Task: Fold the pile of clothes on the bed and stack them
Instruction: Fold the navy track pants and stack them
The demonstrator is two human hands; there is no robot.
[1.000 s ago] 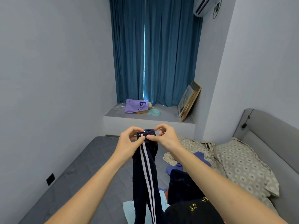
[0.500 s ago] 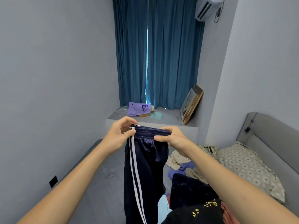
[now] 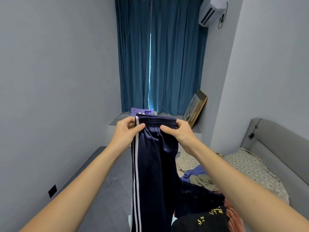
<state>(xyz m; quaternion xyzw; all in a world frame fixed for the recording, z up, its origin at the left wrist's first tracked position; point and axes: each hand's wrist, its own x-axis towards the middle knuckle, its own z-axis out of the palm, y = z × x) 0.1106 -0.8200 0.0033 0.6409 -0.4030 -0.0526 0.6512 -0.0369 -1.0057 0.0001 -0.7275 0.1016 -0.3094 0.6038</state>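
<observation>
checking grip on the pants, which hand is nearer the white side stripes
Left. The left hand pinches the waistband right at the white stripes; the right hand grips the waistband's opposite end.

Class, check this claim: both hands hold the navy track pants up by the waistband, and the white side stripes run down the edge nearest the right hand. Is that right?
Not quite. The head view shows the white side stripes running down the edge nearest the left hand, not the right hand. The rest stands: both hands hold the navy track pants up by the waistband.
</observation>
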